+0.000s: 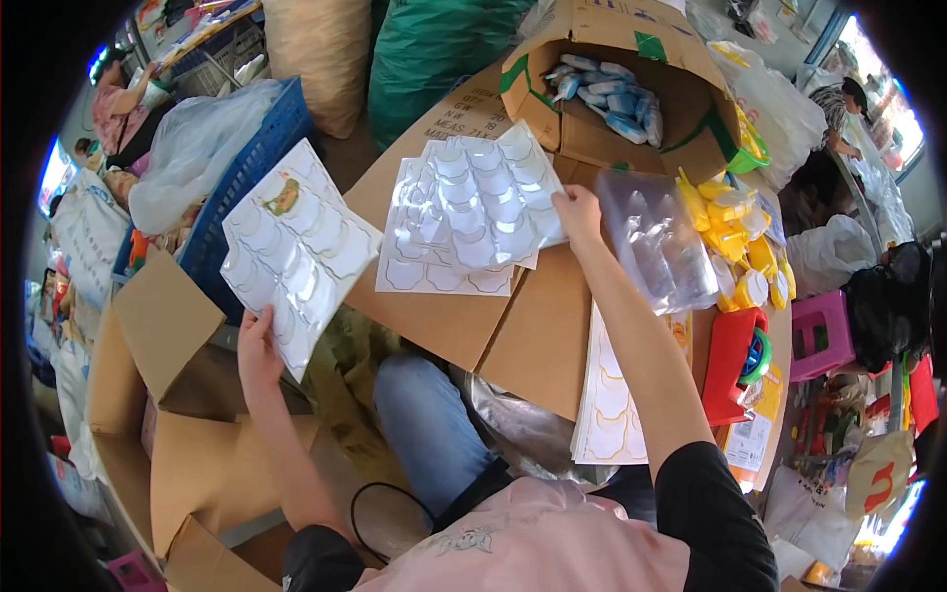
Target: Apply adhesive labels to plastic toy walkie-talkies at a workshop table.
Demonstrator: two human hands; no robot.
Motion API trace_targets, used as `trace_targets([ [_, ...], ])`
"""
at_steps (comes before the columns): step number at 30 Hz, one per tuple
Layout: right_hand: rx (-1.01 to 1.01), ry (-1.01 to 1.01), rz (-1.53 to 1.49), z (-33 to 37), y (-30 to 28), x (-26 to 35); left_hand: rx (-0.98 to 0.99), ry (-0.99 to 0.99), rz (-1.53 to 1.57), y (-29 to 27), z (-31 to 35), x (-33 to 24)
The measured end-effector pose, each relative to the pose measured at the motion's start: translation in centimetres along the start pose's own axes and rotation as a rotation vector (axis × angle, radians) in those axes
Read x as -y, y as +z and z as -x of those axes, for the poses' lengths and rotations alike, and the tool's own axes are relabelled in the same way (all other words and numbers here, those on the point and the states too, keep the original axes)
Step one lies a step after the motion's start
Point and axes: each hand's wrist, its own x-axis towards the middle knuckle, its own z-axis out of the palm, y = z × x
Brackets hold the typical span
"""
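My left hand (258, 345) is closed on the lower edge of a white card sheet (335, 259), held up at the left. Clear molded domes cover that sheet, and a small colored piece sits under one near its top. Over the cardboard, my right hand (578, 211) pinches the right edge of a clear molded plastic sheet (483, 202). Beneath it lie white card sheets (444, 279) with scalloped outlines. To the right of my right hand rests a stack of clear plastic molded trays (656, 242).
An open carton (612, 25) holds blue-and-white wrapped packets (617, 99). Yellow plastic pieces (740, 242) lie at the right, above a red tape dispenser (732, 365). More printed sheets (607, 400) sit under my right forearm. A blue crate (222, 217) and an open cardboard box (148, 345) stand left.
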Motion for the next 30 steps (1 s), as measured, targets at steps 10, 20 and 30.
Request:
trace_targets([
  [10,0.094,-0.019,0.046,4.0,-0.3,2.2,0.361,-0.132,-0.27,13.8,-7.7,2.2],
  [20,0.014,-0.21,0.141,3.8,-0.9,1.0,0.24,0.275,-1.119,15.9,-9.3,7.6],
  [30,0.261,-0.102,0.524,1.2,6.4,3.9,0.133,0.518,-1.196,14.0,-3.1,9.6],
])
